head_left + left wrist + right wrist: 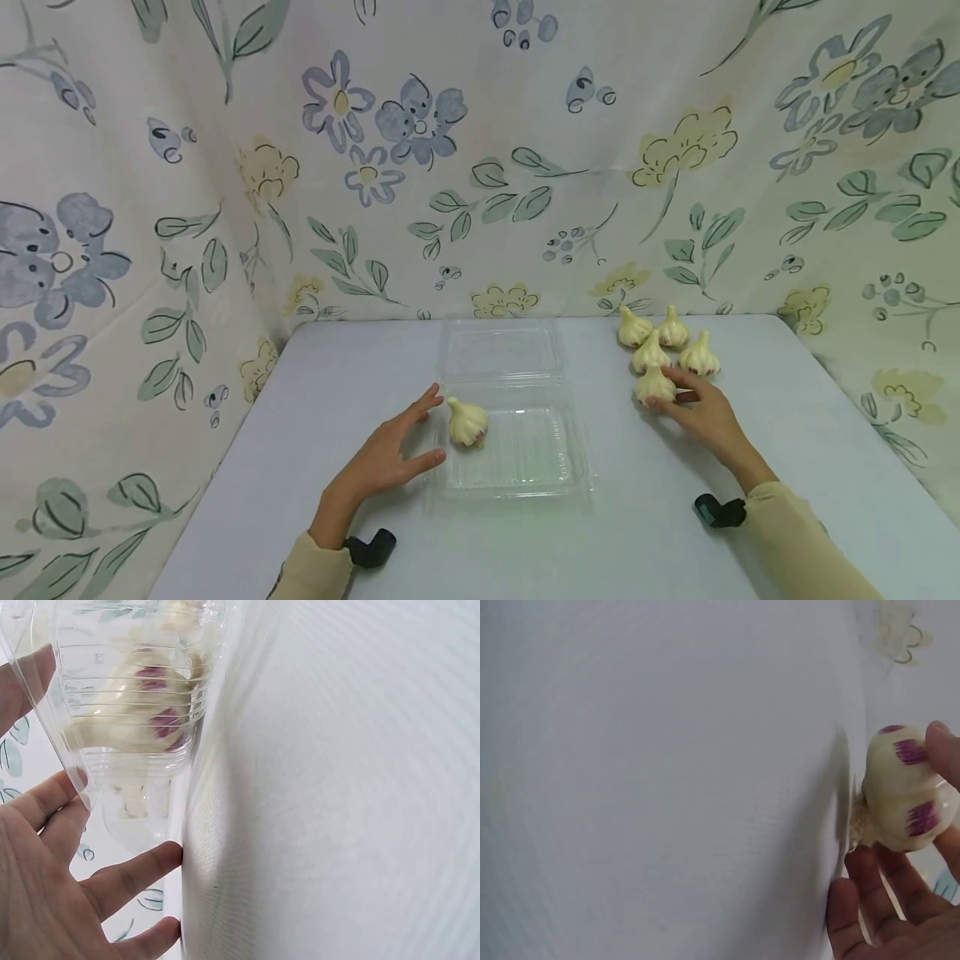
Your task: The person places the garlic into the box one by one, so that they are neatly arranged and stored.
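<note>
A clear plastic clamshell box (517,492) lies on the table with its lid folded back. One garlic bulb (468,422) sits at the left inside its base. My left hand (382,454) spreads its fingers along the box's left edge; in the left wrist view the fingers (127,881) touch the box wall and table, gripping nothing. At the right, my right hand (701,417) holds another garlic bulb (655,386) between thumb and fingers. That bulb (911,787) shows purple streaks in the right wrist view, with a dry root tuft close to the table surface.
Several more garlic bulbs (648,352) stand grouped just behind my right hand. The white table (360,358) ends at a floral cloth (465,208) that hangs behind it and along the sides. Each wrist wears a small black camera (372,548).
</note>
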`<state>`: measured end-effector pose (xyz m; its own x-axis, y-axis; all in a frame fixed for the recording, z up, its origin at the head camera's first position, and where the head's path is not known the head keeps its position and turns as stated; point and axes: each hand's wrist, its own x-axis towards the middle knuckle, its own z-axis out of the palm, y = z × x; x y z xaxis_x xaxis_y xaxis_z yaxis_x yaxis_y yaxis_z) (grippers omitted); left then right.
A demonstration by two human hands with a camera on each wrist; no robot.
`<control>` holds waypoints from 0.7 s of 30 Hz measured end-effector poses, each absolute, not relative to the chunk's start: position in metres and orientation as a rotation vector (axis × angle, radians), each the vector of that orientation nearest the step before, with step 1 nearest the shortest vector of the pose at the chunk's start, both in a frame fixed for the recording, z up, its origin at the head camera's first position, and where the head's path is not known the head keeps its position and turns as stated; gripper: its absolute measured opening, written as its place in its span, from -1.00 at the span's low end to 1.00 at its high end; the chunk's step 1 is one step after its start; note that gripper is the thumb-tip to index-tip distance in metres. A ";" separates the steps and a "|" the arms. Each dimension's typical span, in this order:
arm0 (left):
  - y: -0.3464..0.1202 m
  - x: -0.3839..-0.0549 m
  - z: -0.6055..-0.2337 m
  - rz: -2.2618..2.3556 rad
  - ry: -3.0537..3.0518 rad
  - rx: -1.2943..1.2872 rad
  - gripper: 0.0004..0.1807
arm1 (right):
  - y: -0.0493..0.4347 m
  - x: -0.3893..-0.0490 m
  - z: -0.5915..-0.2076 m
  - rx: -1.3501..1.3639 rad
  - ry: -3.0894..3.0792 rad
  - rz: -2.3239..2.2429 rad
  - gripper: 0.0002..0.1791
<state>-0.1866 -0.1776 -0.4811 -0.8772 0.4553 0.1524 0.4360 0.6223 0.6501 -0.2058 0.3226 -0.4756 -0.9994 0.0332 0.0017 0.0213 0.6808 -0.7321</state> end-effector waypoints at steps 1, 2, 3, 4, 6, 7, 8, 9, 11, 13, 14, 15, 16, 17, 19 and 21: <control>-0.177 -0.187 -0.481 1.111 2.806 0.768 -0.07 | 0.323 -0.206 -0.475 -0.053 -2.866 1.266 -0.14; -0.177 -0.187 -0.481 1.111 2.805 0.767 -0.06 | 0.323 -0.206 -0.473 -0.058 -2.868 1.282 -0.14; -0.177 -0.187 -0.481 1.111 2.804 0.765 -0.05 | 0.323 -0.205 -0.472 -0.059 -2.867 1.297 -0.15; -0.177 -0.187 -0.481 1.113 2.802 0.765 -0.04 | 0.323 -0.205 -0.471 -0.061 -2.868 1.307 -0.15; -0.177 -0.187 -0.481 1.119 2.800 0.765 -0.03 | 0.322 -0.205 -0.469 -0.065 -2.874 1.316 -0.15; -0.177 -0.187 -0.481 1.121 2.798 0.765 -0.03 | 0.321 -0.206 -0.468 -0.070 -2.875 1.319 -0.14; -0.177 -0.187 -0.481 1.123 2.797 0.765 -0.04 | 0.320 -0.206 -0.467 -0.070 -2.876 1.323 -0.13; -0.177 -0.187 -0.481 1.122 2.797 0.764 -0.04 | 0.318 -0.206 -0.465 -0.069 -2.874 1.326 -0.13; -0.177 -0.187 -0.481 1.120 2.797 0.764 -0.06 | 0.316 -0.206 -0.463 -0.059 -2.864 1.336 -0.13; -0.177 -0.187 -0.481 1.120 2.795 0.762 -0.07 | 0.314 -0.207 -0.462 -0.040 -2.849 1.344 -0.14; -0.177 -0.187 -0.481 1.121 2.794 0.762 -0.07 | 0.312 -0.207 -0.461 -0.031 -2.843 1.348 -0.15; -0.177 -0.187 -0.481 1.122 2.794 0.762 -0.07 | 0.311 -0.207 -0.461 -0.022 -2.836 1.351 -0.16; -0.176 -0.187 -0.481 1.123 2.793 0.763 -0.07 | 0.309 -0.207 -0.460 -0.016 -2.831 1.357 -0.16; -0.176 -0.187 -0.481 1.125 2.792 0.763 -0.06 | 0.307 -0.207 -0.460 -0.011 -2.828 1.359 -0.17; -0.176 -0.187 -0.481 1.128 2.791 0.761 -0.06 | 0.304 -0.207 -0.459 -0.005 -2.824 1.370 -0.18; -0.176 -0.187 -0.481 1.128 2.794 0.761 -0.06 | 0.299 -0.207 -0.458 0.004 -2.823 1.372 -0.18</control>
<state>-0.1871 -0.1764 -0.4808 -0.8796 0.4525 0.1471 0.4278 0.6167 0.6608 -0.2069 0.2994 -0.4580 -1.0000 -0.0009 0.0032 -0.0031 0.6178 -0.7863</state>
